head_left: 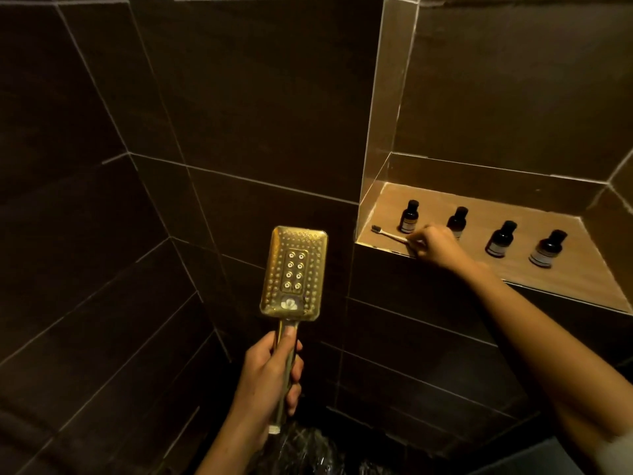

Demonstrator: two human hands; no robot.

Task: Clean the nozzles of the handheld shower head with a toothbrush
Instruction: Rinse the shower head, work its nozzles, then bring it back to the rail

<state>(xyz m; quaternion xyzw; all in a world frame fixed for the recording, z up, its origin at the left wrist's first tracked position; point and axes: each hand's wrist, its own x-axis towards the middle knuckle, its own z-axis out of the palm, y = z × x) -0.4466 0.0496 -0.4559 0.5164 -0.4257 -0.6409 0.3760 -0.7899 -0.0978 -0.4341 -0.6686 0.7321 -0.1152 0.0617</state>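
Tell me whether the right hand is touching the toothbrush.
Touching. The head view shows the right hand pinching the toothbrush on the niche ledge.

Left hand (270, 375) grips shower head (294, 274); right hand (436, 246) pinches toothbrush (388, 234)

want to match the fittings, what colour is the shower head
Gold, shiny metallic. The shower head shows it best in the head view.

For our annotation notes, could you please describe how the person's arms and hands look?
Both the left hand and right hand are bare: no gloves, rings or watch visible. Forearms are bare too; a pale sleeve seems to start near the right elbow.
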